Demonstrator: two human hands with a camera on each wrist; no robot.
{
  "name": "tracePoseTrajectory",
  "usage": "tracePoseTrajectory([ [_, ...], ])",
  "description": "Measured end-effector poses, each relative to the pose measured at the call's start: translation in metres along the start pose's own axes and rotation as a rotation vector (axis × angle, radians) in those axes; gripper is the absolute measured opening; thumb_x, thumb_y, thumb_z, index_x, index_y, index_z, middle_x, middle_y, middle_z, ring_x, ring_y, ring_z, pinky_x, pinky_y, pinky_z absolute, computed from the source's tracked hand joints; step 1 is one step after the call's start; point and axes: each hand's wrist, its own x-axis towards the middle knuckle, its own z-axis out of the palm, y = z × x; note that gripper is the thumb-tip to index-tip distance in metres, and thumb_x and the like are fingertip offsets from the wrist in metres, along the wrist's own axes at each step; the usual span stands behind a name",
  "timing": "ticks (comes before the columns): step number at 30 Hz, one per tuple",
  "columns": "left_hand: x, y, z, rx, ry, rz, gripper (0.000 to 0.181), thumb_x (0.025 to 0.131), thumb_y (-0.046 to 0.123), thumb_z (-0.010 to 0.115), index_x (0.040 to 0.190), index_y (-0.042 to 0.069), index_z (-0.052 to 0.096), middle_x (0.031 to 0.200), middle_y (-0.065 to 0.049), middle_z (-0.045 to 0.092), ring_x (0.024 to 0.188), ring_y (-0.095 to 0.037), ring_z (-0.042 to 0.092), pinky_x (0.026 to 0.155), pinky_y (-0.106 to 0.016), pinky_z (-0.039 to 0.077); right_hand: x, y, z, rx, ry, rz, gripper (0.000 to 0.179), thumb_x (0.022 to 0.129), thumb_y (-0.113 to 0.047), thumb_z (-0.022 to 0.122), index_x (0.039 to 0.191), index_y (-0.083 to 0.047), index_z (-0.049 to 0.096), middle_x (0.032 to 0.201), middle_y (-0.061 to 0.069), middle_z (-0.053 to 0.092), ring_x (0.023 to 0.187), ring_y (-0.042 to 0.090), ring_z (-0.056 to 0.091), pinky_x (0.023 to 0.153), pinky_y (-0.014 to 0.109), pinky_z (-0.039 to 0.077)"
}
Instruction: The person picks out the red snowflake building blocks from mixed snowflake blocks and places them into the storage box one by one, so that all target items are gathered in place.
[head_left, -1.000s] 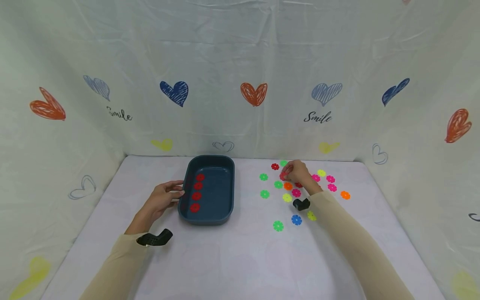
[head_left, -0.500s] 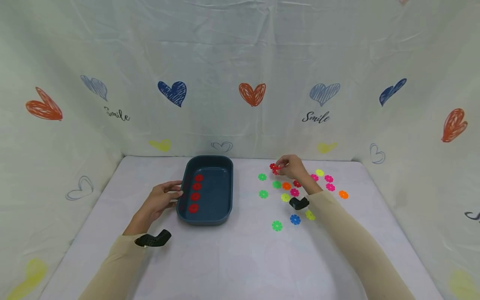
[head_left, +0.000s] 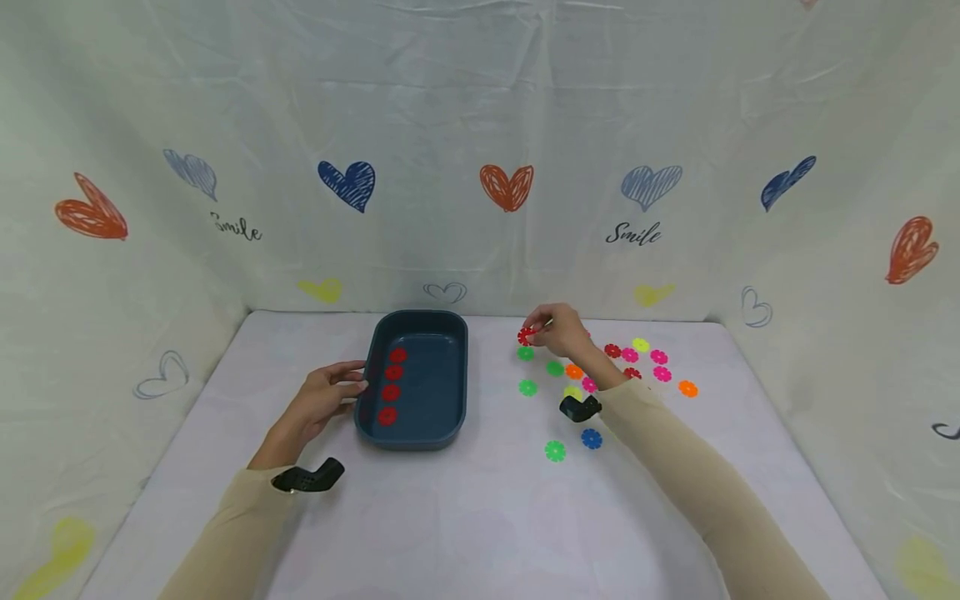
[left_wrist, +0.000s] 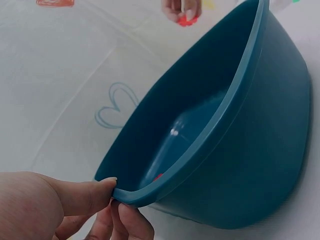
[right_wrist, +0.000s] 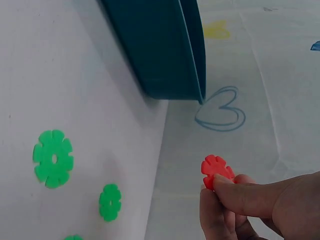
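Note:
My left hand (head_left: 324, 398) pinches the left rim of a dark blue plastic tray (head_left: 424, 440), thumb over the edge and fingers against the outside, as the left wrist view shows. Inside the tray several red flower-shaped discs (head_left: 391, 392) lie in a column along the left. To the right of the tray, my right hand (head_left: 561, 332) holds a red notched disc (right_wrist: 216, 169) between thumb and fingers, raised off the table. Close below that hand lies a green disc (head_left: 526, 353). Part of the scattered discs is hidden behind my right hand and forearm.
Loose discs lie across the table's right half, among them a blue one (head_left: 592, 439), an orange one (head_left: 687, 388) and a pink one (head_left: 659, 357). A white curtain (head_left: 570, 108) printed with hearts rises behind the table (head_left: 465, 525).
My right hand has moved left from the scattered discs, carrying the red disc closer to the tray. The left hand and tray have stayed in place.

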Motion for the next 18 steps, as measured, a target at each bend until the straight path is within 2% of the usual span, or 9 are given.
tracePoseTrajectory([
  [8,0.001,0.002,0.002,0.012,0.007,-0.018,0.056,0.106,0.003,0.061,0.158,-0.001,0.043,0.144,-0.024,0.049,0.109,-0.022,0.06,0.079,-0.024,0.055,0.005,-0.017,0.019,0.012,-0.004,-0.058,0.015,0.092,0.008,0.074,0.105,0.002,0.076,0.092,0.01,0.062,0.085,0.024,0.062,0.07,0.025,0.055],
  [18,-0.001,0.002,0.001,-0.012,-0.003,-0.009,0.055,0.105,0.001,0.06,0.157,-0.003,0.043,0.139,-0.021,0.051,0.102,-0.016,0.059,0.078,-0.023,0.056,0.009,-0.044,0.043,0.013,-0.008,-0.112,0.016,0.089,0.009,0.077,0.104,0.002,0.077,0.093,0.013,0.065,0.084,0.025,0.061,0.071,0.027,0.053],
])
